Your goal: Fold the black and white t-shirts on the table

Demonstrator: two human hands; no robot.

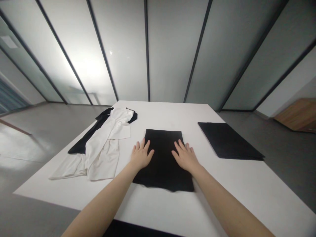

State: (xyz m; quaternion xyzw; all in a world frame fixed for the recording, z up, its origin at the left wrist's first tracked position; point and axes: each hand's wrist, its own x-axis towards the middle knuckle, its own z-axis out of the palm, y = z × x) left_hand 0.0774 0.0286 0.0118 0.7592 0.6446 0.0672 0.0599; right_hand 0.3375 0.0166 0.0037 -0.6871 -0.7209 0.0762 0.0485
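In front of me a black folded garment (164, 161) lies flat as a rectangle, its near hem slightly wavy. My left hand (141, 154) rests on its left edge, fingers spread and pointing away from me. Across from it, my right hand (186, 157) lies on the right edge in the same way, palm down with fingers apart. Neither hand grips the cloth. The exact kind of garment cannot be made out from its folded shape.
A white table (158, 207) carries everything. To the left, crumpled white garments (102, 148) overlap a black garment (86, 138). A flat black folded stack (229, 141) lies along the right edge. Frosted glass panels (170, 49) stand behind the table.
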